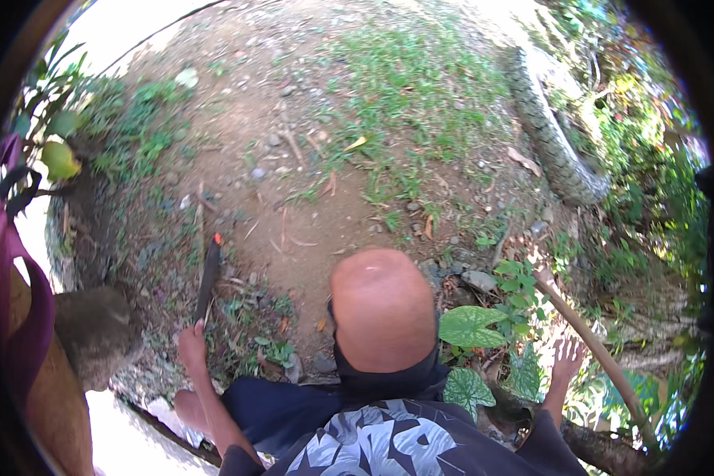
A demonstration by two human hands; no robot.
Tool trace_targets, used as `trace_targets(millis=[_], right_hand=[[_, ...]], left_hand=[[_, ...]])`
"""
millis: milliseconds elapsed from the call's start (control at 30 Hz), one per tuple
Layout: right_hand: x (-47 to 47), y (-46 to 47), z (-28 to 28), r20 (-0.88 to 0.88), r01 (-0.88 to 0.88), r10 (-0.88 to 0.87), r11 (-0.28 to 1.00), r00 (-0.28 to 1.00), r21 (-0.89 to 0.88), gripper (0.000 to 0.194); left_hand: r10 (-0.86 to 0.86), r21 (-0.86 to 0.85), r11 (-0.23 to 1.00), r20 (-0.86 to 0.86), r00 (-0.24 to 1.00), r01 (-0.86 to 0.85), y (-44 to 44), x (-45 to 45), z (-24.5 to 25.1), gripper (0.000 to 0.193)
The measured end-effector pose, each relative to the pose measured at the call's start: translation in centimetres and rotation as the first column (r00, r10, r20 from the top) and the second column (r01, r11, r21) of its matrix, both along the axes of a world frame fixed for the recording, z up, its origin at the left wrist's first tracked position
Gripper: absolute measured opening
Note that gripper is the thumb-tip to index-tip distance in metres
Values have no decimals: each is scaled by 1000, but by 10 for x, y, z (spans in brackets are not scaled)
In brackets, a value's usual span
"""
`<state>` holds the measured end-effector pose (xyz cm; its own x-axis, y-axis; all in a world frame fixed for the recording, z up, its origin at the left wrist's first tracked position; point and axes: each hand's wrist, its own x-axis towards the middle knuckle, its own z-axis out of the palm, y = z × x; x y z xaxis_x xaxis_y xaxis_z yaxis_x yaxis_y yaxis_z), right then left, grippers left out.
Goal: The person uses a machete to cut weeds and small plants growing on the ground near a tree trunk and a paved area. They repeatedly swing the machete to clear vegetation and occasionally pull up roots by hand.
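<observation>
My left hand is closed around the lower end of a long, dark, flat bar-like tool. It points away from me over the soil and ends in a red-orange tip; what kind of tool it is cannot be made out. Off to the right, my right hand is spread with its fingers apart and nothing in it. Close beside that hand slants a bare wooden pole. My raised bare knee is between the two hands, above dark shorts.
An old tire lies along the right side of the dirt ground. Broad-leaved plants grow by my knee, and stones lie near them. At left are a wooden post, purple cloth and a green-yellow fruit.
</observation>
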<state>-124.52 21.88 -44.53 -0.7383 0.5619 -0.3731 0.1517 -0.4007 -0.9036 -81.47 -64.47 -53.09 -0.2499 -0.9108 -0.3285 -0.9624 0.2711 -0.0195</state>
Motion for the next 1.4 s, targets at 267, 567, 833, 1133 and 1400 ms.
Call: trace_targets(millis=[267, 567, 833, 1133, 1400], right_hand=[[-25, -63, -27, 344, -469, 384, 857, 857, 213, 43], [-218, -195, 105, 562, -403, -170, -857, 809, 322, 64], [-73, 139, 80, 961, -974, -203, -165, 188, 156, 64], [-43, -113, -21, 680, -636, 71, -293, 730, 714, 33], [-69, -396, -46, 499, -604, 785, -206, 368, 770, 31]], left_hand=[[179, 55, 983, -28, 983, -177, 28, -6, 7, 57], [83, 69, 995, -233, 969, -68, 7, 45, -41, 61], [-64, 81, 994, -138, 988, 76, -36, 68, -58, 62], [-53, 163, 986, 34, 998, 47, -30, 28, -13, 63], [173, 6, 985, -181, 968, -174, 40, 18, 4, 60]])
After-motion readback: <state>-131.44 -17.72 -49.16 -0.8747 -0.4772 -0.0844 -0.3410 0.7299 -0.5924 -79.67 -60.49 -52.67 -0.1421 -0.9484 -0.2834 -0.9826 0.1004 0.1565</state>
